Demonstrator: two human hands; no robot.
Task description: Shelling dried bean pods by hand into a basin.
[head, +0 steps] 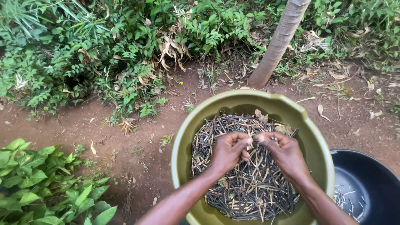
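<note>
Both the left hand (228, 151) and right hand (283, 151) pinch one dark dried pod (253, 141) in closed fingers above the round olive-green plastic basin (183, 137), heaped with such pods (250, 187), while the black plastic bowl (375, 175) holds only a few pale scraps.

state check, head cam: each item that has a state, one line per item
olive basin: upright, heaped with dark dried pods.
dried pods: loose pile, dark, thin.
left hand: curled shut on a pod over the pile.
right hand: fingers pinched on the same pod.
black basin: upright, nearly empty, few scraps inside.
tree trunk: standing, leaning.
</note>
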